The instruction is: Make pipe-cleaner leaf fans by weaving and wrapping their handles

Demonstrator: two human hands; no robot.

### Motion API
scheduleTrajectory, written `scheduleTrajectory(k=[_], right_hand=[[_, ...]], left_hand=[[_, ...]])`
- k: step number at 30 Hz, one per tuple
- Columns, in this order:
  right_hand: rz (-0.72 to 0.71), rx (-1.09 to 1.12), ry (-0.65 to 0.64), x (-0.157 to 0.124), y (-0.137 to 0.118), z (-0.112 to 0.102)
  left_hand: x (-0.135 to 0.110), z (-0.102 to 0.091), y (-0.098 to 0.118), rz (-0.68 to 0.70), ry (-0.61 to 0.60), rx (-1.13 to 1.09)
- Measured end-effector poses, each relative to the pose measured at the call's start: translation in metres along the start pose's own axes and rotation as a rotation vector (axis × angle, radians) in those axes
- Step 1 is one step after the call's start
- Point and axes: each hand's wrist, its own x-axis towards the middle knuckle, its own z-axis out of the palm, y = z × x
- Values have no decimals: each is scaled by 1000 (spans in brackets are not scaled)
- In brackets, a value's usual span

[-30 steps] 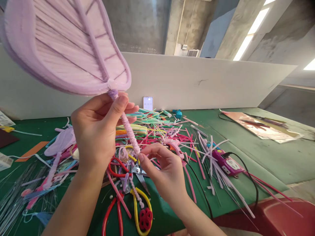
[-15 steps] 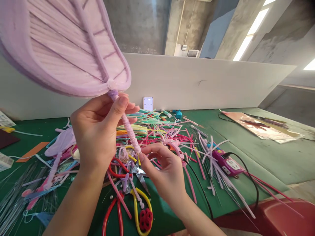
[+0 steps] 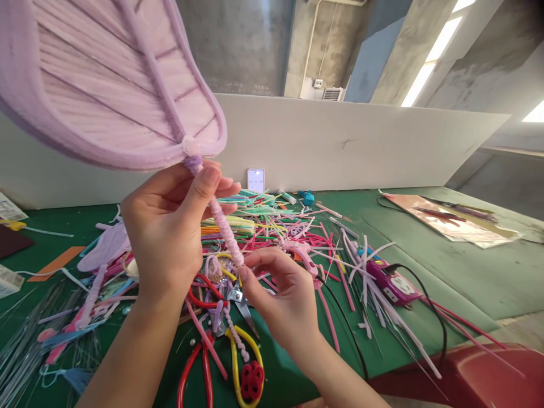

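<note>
A large lilac hand fan [image 3: 114,85] made of fuzzy pipe cleaners fills the upper left, its face ribbed and its rim thick. Its pale pink wrapped handle [image 3: 225,224] slants down to the right, with a purple band at the top. My left hand [image 3: 170,226] is closed round the upper handle, just under the fan's face. At the handle's lower tip, thumb and forefinger of my right hand [image 3: 283,294] pinch the end. Below my hands lie red-handled pliers [image 3: 207,362] and yellow-handled scissors [image 3: 235,362].
Loose pipe cleaners [image 3: 250,198] cover the middle of the green table. A pink glue gun [image 3: 300,252] and a purple power strip [image 3: 393,283] with a black cord lie to the right. A phone [image 3: 255,179] leans on the white partition [image 3: 361,141]. A red stool [image 3: 497,374] stands lower right.
The fan's face has tipped slightly to the left and down. Both hands keep nearly the same hold on the handle.
</note>
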Motion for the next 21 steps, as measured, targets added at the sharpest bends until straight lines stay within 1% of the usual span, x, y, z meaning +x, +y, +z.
scheduleTrajectory(k=[8,15,21], right_hand=[[-13,38,-2,0,3,3],[-113,26,32,-3,4,2],[-126,4,20,-1,4,1]], left_hand=[[-1,1,1,19,21,-7],[0,0,2,1,37,-17],[-2,1,2,6,33,0]])
